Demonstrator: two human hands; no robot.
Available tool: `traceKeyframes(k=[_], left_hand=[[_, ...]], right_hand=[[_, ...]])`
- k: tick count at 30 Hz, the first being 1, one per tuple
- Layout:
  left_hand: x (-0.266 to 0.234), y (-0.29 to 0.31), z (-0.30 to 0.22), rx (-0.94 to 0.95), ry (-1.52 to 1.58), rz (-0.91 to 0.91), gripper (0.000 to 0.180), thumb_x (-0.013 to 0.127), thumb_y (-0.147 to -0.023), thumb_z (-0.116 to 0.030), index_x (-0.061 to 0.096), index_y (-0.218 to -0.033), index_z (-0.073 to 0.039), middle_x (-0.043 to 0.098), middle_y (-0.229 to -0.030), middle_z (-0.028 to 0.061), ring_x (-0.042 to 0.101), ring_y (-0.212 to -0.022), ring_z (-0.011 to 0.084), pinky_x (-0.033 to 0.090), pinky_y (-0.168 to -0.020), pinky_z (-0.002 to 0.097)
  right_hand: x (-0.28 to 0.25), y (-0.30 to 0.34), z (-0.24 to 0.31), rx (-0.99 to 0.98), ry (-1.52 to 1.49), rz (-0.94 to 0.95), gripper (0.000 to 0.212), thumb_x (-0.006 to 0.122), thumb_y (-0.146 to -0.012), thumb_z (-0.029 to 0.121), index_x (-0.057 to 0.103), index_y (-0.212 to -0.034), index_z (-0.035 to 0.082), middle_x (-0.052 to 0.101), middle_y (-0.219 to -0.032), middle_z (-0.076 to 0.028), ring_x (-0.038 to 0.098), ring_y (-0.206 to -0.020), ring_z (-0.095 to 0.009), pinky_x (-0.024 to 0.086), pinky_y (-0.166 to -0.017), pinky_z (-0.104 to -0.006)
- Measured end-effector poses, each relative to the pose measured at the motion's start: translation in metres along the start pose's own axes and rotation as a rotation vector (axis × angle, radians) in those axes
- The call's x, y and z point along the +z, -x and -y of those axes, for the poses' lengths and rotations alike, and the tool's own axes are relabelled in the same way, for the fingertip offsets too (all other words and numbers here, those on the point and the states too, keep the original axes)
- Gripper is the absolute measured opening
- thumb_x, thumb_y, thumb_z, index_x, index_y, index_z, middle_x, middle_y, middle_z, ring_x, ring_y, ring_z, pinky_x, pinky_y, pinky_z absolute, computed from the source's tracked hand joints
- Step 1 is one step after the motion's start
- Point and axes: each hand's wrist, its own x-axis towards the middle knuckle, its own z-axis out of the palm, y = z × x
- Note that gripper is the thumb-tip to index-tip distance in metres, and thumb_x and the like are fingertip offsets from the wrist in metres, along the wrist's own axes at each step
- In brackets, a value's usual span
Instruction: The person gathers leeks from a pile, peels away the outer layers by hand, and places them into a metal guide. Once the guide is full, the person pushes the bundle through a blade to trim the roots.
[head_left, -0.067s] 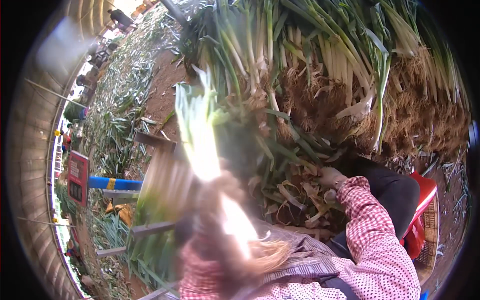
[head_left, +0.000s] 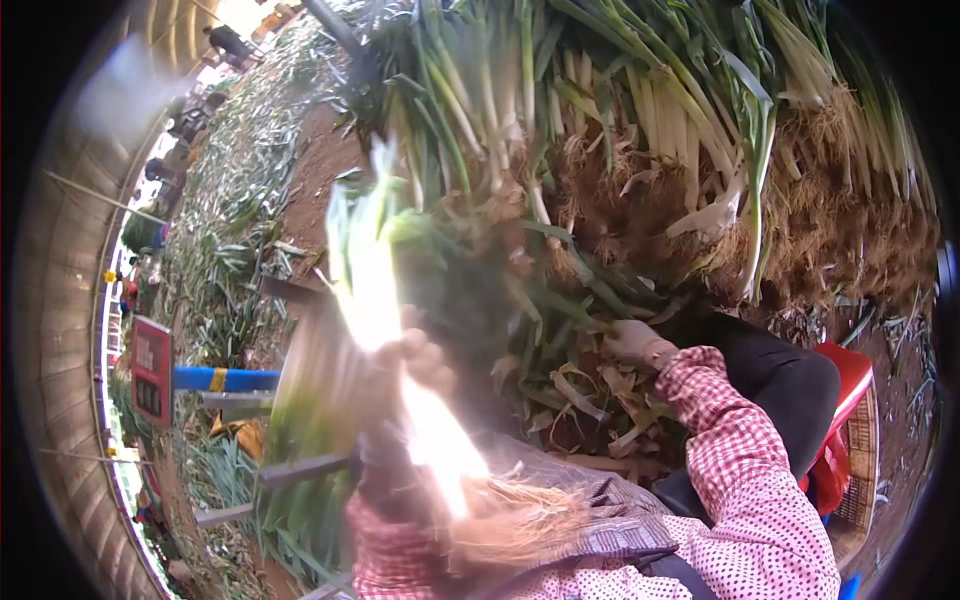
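At the left, a flat dark display panel in a red rectangular frame (head_left: 152, 370) stands beyond straight grey metal bars (head_left: 305, 466); if the left arm swung wide, leaves could snag on a bar end and tear. The left hand (head_left: 420, 362), blurred, is closed around a long white-stemmed leek with green leaves (head_left: 440, 440) (glare hides whether it is one stalk or several), tilted above the lap. Its stringy tan roots (head_left: 520, 515) hang by the patterned grey cloth apron (head_left: 600, 495) and could catch there or shed soil. Right of it, dry brown and green leaf scraps (head_left: 575, 395) lie near the right hand (head_left: 633, 342), whose grip I cannot tell; cluttered footing there could make it slip or grab amiss.
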Motion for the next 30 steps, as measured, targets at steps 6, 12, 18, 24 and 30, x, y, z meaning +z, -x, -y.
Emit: traceKeyframes(k=[6,12,18,24,30], left_hand=[[-0.051,-0.059,-0.030,0.482,-0.747,-0.627,0.017,0.053,-0.097,-0.016,0.053,-0.107,-0.003,0.055,-0.082,0.0037,0.053,-0.067,0.0115,0.047,-0.057,0.0253],[-0.089,-0.050,-0.091,0.086,-0.618,-0.429,0.026,0.045,-0.100,-0.027,0.054,-0.087,-0.007,0.053,-0.059,0.0026,0.051,-0.046,0.0133,0.043,-0.040,0.0268],[-0.084,-0.097,-0.047,-0.042,-0.312,-0.928,0.015,0.059,-0.093,-0.018,0.059,-0.095,-0.003,0.058,-0.071,0.0060,0.060,-0.059,0.0177,0.055,-0.058,0.0291],[-0.046,-0.125,-0.043,-0.036,-0.698,-0.884,0.017,0.054,-0.095,-0.019,0.059,-0.092,-0.003,0.055,-0.079,0.0019,0.056,-0.068,0.0110,0.053,-0.064,0.0230],[-0.033,-0.135,-0.022,-0.015,-0.924,-0.638,0.026,0.037,-0.100,-0.018,0.056,-0.100,0.000,0.057,-0.085,0.0047,0.057,-0.075,0.0138,0.052,-0.071,0.0260]], right_hand=[[-0.020,-0.117,0.118,-0.413,-0.264,-0.383,0.029,0.059,-0.082,0.026,0.063,-0.100,0.004,0.064,-0.098,-0.023,0.060,-0.096,-0.040,0.048,-0.083,-0.0443],[-0.062,-0.218,0.223,-0.014,-0.121,-0.631,0.036,0.057,-0.086,0.029,0.054,-0.109,0.001,0.063,-0.104,-0.024,0.062,-0.098,-0.039,0.049,-0.086,-0.0439],[-0.084,-0.240,0.219,0.278,-0.121,-0.741,0.053,0.061,-0.085,0.040,0.047,-0.116,0.000,0.062,-0.103,-0.024,0.063,-0.097,-0.038,0.049,-0.085,-0.0452],[-0.075,-0.159,0.149,-0.044,-0.209,-0.584,0.039,0.058,-0.086,0.034,0.052,-0.112,0.007,0.065,-0.091,-0.023,0.061,-0.090,-0.042,0.047,-0.078,-0.0470],[-0.082,-0.068,0.135,-0.241,-0.214,-0.824,0.019,0.061,-0.087,0.022,0.064,-0.097,0.007,0.064,-0.072,-0.011,0.063,-0.064,-0.018,0.049,-0.061,-0.0316]])
